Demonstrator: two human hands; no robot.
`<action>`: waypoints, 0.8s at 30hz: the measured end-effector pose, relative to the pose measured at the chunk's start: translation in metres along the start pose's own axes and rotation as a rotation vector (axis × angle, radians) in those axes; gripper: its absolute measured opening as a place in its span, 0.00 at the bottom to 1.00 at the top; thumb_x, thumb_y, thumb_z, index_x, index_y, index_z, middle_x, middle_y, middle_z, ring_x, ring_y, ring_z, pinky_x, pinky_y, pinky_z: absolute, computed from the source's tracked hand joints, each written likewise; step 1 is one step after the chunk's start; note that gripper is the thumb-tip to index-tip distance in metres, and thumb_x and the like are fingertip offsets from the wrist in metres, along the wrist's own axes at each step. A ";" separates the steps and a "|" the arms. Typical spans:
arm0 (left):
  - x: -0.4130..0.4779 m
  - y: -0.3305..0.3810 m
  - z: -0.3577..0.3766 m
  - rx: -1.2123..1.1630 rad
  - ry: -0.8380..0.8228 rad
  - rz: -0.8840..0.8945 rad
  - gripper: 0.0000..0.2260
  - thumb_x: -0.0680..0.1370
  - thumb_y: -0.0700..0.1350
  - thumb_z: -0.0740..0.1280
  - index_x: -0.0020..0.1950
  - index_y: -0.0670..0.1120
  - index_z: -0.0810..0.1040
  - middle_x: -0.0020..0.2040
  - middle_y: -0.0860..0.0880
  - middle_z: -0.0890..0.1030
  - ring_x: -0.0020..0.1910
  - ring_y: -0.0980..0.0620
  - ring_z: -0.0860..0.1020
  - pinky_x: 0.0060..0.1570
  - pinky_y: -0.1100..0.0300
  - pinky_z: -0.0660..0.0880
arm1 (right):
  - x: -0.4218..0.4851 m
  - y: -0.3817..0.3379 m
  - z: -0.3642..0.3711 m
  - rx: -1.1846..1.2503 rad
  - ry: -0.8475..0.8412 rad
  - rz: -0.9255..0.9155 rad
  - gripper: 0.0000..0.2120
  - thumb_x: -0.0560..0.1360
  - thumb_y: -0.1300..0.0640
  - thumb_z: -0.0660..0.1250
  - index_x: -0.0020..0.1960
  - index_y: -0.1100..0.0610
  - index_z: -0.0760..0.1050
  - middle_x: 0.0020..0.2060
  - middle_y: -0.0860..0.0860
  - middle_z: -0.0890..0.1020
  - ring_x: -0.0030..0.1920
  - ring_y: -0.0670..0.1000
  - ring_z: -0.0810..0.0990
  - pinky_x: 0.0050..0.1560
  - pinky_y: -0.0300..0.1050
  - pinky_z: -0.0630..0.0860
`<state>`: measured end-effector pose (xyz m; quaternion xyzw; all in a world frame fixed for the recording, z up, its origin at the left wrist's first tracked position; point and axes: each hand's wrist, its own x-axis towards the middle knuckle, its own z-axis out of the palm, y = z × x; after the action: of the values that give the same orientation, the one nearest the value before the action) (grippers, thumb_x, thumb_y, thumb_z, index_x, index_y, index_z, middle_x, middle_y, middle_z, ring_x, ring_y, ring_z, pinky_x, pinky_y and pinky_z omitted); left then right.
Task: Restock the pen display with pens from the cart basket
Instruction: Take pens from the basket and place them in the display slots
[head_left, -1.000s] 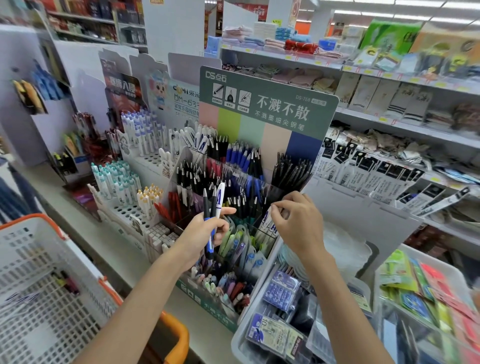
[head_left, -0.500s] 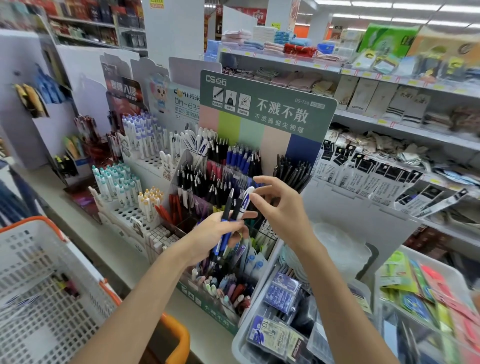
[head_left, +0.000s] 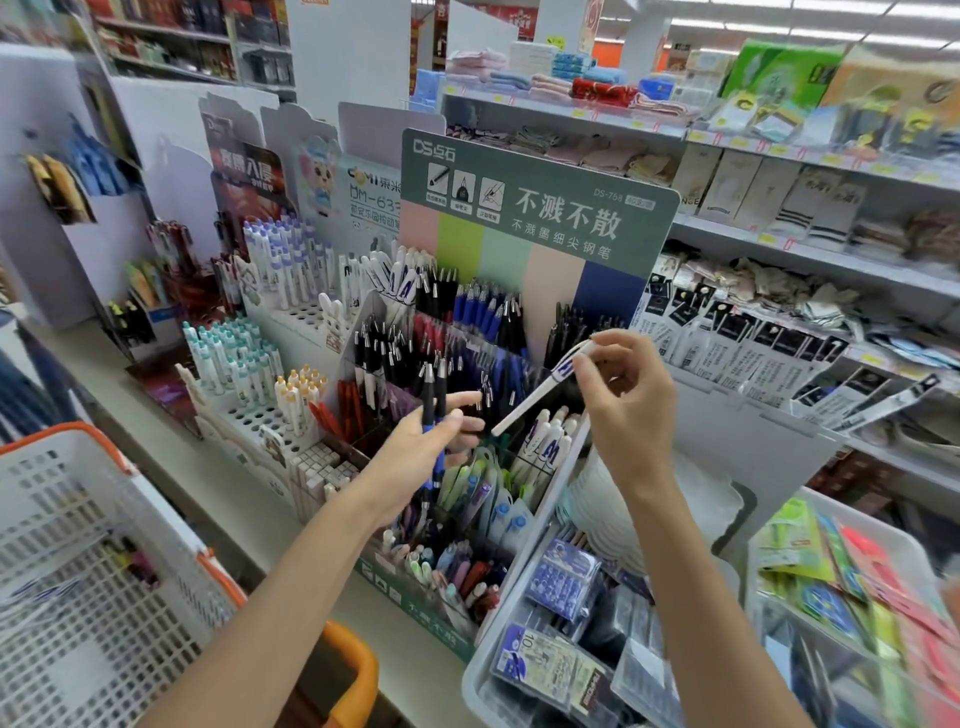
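Note:
The pen display (head_left: 540, 218) with a green header card stands on the shelf, its tiers packed with black, blue and red pens. My left hand (head_left: 415, 457) grips two blue-and-black pens (head_left: 434, 415) upright in front of the display's middle tiers. My right hand (head_left: 623, 395) pinches a white pen with blue markings (head_left: 540, 387), held slanted above a compartment of matching white pens (head_left: 545, 441). The white cart basket (head_left: 83, 571) with orange rim sits at lower left, with a few pens lying on its floor.
More pen racks (head_left: 270, 312) stand left of the display. A grey bin of packaged refills (head_left: 561, 623) sits below my right arm, another bin of colourful packs (head_left: 857, 597) at right. Shelves of packaged goods (head_left: 779, 312) run behind.
My right hand has taken the white pen out of the bundle in my left hand and lifted it to the right. My left hand keeps the two dark pens.

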<state>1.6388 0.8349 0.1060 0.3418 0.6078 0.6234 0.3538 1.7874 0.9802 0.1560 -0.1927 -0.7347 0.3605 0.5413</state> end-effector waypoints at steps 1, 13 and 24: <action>0.000 -0.001 -0.002 -0.044 0.029 -0.002 0.12 0.85 0.45 0.57 0.64 0.52 0.77 0.47 0.47 0.82 0.39 0.53 0.80 0.42 0.62 0.77 | 0.001 0.002 -0.003 -0.050 0.010 -0.033 0.08 0.76 0.65 0.71 0.51 0.55 0.76 0.38 0.49 0.80 0.35 0.48 0.76 0.37 0.45 0.76; 0.000 -0.001 -0.003 -0.462 -0.117 -0.094 0.11 0.80 0.40 0.47 0.51 0.42 0.69 0.32 0.48 0.69 0.25 0.55 0.62 0.27 0.63 0.60 | -0.022 0.035 0.007 -0.433 -0.178 -0.152 0.06 0.77 0.61 0.71 0.52 0.55 0.77 0.37 0.48 0.79 0.34 0.47 0.75 0.34 0.46 0.76; -0.004 -0.004 -0.006 -0.444 -0.090 -0.108 0.10 0.85 0.38 0.51 0.55 0.40 0.72 0.39 0.46 0.73 0.33 0.52 0.70 0.34 0.61 0.70 | -0.028 0.042 0.013 -0.619 -0.218 -0.176 0.05 0.76 0.57 0.72 0.46 0.58 0.84 0.43 0.49 0.79 0.41 0.47 0.75 0.34 0.43 0.75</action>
<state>1.6357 0.8288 0.1022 0.2501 0.4568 0.7062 0.4797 1.7805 0.9852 0.1047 -0.2442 -0.8766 0.0908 0.4046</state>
